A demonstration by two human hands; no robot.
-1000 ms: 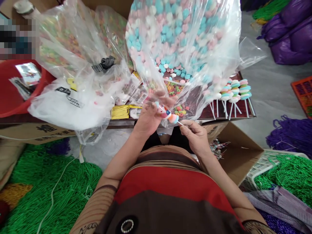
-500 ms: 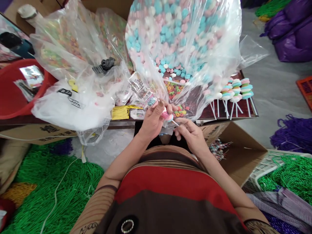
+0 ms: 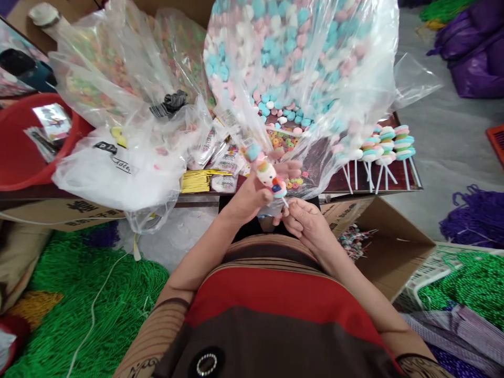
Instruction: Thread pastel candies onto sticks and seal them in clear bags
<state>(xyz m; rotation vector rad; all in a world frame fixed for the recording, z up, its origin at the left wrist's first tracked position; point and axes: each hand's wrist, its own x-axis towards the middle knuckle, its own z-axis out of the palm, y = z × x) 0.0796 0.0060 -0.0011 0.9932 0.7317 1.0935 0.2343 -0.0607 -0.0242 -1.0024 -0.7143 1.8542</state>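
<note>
A marshmallow lollipop (image 3: 268, 173) with a white, pink, orange and blue stack, in a clear wrapper with a printed face, slants between my hands at the table's front edge. My left hand (image 3: 250, 197) cradles it across the palm, thumb on the near side and fingers stretched out behind it. Low on the white stick, my right hand (image 3: 305, 218) pinches with thumb and fingertips. Just behind lie small candy rings (image 3: 283, 140) and, to the left, printed wrappers (image 3: 226, 165) and a stack of yellow twist ties (image 3: 196, 181).
A big clear bag of marshmallows (image 3: 275, 58) stands at the back. Finished-looking marshmallow sticks (image 3: 372, 149) lie at the table's right end. A red basin (image 3: 23, 163) is at left. Below right, an open carton (image 3: 397, 252) holds wrapped sweets; green beads (image 3: 98, 299) cover the floor.
The lollipop has turned so its printed front shows. My left fingers have loosened and stretched out, and my right hand has closed in on the stick.
</note>
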